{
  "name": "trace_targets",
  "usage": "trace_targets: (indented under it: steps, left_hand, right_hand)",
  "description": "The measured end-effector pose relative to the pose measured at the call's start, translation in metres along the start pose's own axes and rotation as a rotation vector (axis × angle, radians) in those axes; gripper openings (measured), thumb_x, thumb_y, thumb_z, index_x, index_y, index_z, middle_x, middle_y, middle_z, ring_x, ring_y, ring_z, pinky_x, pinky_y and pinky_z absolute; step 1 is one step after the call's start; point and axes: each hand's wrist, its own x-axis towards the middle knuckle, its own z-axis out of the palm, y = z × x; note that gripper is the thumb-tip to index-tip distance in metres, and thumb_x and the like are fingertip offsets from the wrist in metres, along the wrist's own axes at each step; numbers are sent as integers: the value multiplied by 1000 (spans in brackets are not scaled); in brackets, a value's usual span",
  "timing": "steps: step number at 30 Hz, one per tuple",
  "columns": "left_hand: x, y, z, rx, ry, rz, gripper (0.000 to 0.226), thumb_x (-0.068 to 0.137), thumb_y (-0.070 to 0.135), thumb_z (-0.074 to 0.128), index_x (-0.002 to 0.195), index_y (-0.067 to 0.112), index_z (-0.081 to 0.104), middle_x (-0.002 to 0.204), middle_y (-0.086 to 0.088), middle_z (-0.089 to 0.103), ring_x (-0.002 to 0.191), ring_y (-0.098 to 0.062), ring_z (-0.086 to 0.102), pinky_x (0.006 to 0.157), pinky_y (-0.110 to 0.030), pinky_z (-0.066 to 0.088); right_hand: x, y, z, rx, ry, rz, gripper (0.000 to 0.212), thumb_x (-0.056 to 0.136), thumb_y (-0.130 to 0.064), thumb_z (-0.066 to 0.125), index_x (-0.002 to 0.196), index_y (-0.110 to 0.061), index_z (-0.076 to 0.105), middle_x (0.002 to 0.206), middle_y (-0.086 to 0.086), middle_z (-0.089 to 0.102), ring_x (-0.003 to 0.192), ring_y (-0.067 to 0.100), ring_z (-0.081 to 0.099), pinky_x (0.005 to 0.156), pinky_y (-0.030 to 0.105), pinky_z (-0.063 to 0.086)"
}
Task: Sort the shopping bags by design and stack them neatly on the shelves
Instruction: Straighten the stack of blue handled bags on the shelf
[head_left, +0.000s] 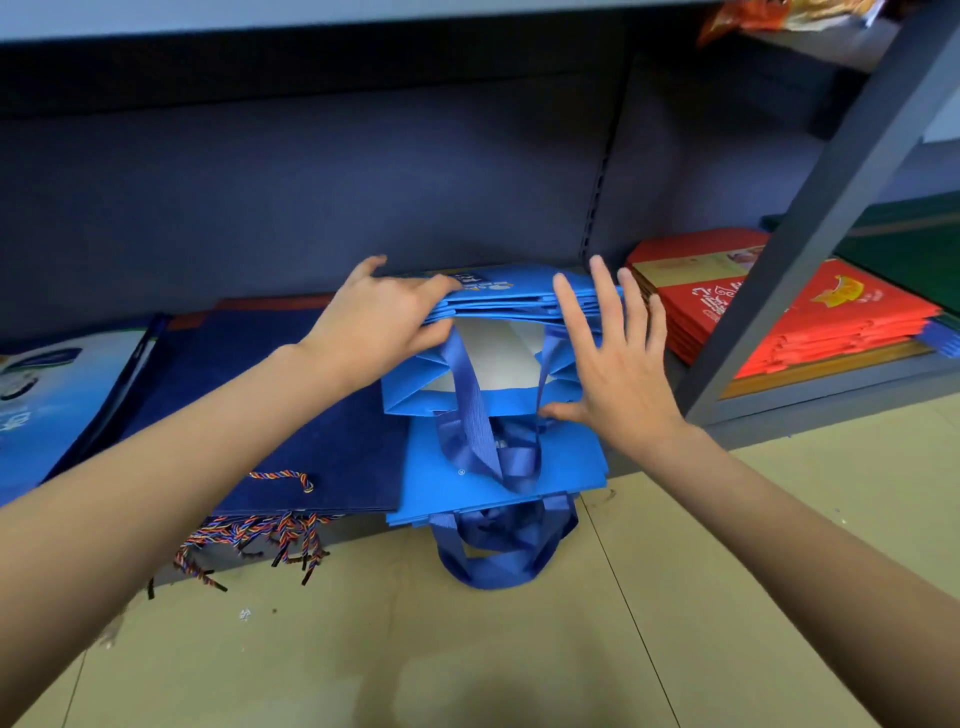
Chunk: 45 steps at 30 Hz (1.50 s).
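My left hand (379, 322) grips the bundle of flat bright-blue paper shopping bags (519, 296) on the low grey shelf (810, 400), 12 o'clock; right hand (618, 364) flat, fingers spread, pressing them. Red bag stack (779, 322) at 2 o'clock.

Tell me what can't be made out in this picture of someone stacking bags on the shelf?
Head view only:
- Print on the bright blue bags: seen edge-on, partly under the left hand and right hand.
- Pale blue printed bag: cut off by the left edge.
- Red bags: crossed by the shelf post, lettering too small.
- Orange packet: cut off by the top edge.
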Motion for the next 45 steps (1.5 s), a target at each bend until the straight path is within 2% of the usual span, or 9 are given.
trace_targets:
  steps: [10, 16, 22, 26, 32, 36, 39, 43, 45]
  left_hand:
    - [-1, -5, 5, 43, 51, 70, 47, 82, 36, 34, 103, 10, 67, 81, -6, 73, 68, -24, 69, 90, -34, 41]
    - [0, -11, 8, 98, 123, 113, 46, 83, 38, 34, 102, 13, 67, 78, -1, 72, 62, -24, 67, 81, -30, 43]
    - [4, -15, 4, 167, 297, 161, 36, 86, 35, 42, 97, 11, 68, 75, -1, 70, 62, -22, 65, 81, -30, 34]
    - [1, -14, 8, 172, 304, 193, 36, 87, 36, 46, 101, 12, 69, 79, -1, 70, 68, -22, 65, 73, -31, 42]
    - [-4, -12, 6, 72, 251, 182, 42, 85, 39, 42, 101, 11, 68, 83, -3, 70, 70, -25, 64, 58, -30, 52]
    - [-10, -10, 12, 101, 211, 209, 42, 86, 40, 41, 101, 12, 68, 81, -4, 68, 70, -27, 62, 59, -30, 51]
    - [-12, -11, 10, 80, 200, 196, 42, 86, 40, 40, 102, 12, 67, 82, -4, 68, 70, -26, 62, 60, -30, 52]
    - [-7, -15, 3, 37, 196, 156, 43, 85, 44, 41, 103, 13, 65, 83, -2, 67, 71, -26, 62, 59, -29, 50]
    - [-9, -15, 6, 50, 187, 161, 43, 84, 45, 41, 103, 14, 64, 84, -2, 67, 72, -26, 62, 59, -29, 50]
  right_hand:
    - [-6, -9, -4, -100, 87, -35, 135, 41, -58, 86, 147, -10, 18, 152, 23, 24, 138, 46, 21, 105, 63, 25]
    - [2, 9, -12, -143, 293, -432, 55, 68, 0, 68, 118, -21, 59, 150, 14, 30, 133, 40, 29, 106, 57, 27]
    - [7, 20, 12, -242, 288, -459, 43, 76, 5, 58, 112, -17, 59, 154, 13, 16, 137, 40, 24, 107, 56, 27]
    - [21, 29, 4, -158, 376, -515, 19, 85, -2, 49, 91, -13, 64, 145, 8, 32, 125, 33, 37, 96, 47, 32]
    - [19, -7, -42, 488, 264, -433, 28, 87, -29, 61, 67, -9, 62, 112, 2, 41, 91, 23, 39, 77, 38, 39]
    - [36, -10, -119, 796, 59, -116, 19, 76, -20, 73, 62, -21, 61, 75, -5, 46, 59, -3, 43, 56, 10, 30]
    - [44, 1, -144, 1182, -127, 67, 26, 75, 10, 64, 65, -14, 60, 55, 0, 53, 38, 3, 45, 42, 10, 35]
    - [20, -35, -119, 1956, -203, 309, 19, 86, 13, 52, 82, -3, 61, 72, 10, 66, 73, 23, 70, 71, 24, 57]
    - [12, -52, -82, 1656, 104, 229, 19, 86, 4, 54, 86, -11, 65, 80, 6, 68, 84, 21, 68, 79, 27, 55]
